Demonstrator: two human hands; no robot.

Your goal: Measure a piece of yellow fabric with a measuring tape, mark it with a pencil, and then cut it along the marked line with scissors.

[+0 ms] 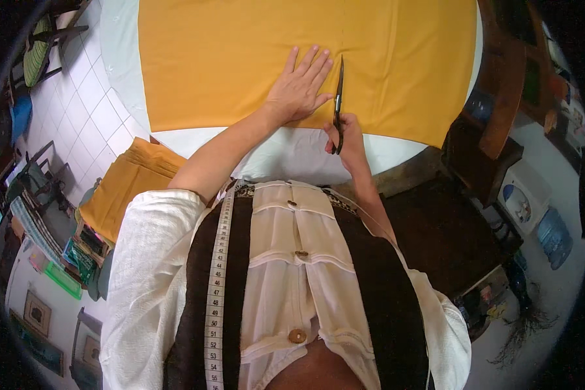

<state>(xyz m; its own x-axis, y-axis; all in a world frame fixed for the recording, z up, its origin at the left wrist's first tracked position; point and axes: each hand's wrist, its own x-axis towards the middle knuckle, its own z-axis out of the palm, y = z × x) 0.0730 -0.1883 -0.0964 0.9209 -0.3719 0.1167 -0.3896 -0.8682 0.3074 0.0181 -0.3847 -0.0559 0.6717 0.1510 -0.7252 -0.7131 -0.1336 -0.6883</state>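
Observation:
Mustard-yellow cloth [227,71] lies spread over the table, its near edge falling close to the table's front. My left hand [299,88] rests on it palm down, fingers stretched and spread, the thumb toward the scissors. Dark-handled scissors [339,91] are in my right hand [349,140], which is closed around the handles at the cloth's near edge. Their blades point away from me over the cloth, just right of my left hand. Whether the lower blade is under the cloth I cannot tell.
A pale tablecloth [279,151] shows along the table's near edge. More folded yellow cloth [133,179] lies at the left. A tape measure [216,292] hangs down my front. Dark wooden furniture [474,156] stands on the right, with a blue water jug [554,238] beyond it.

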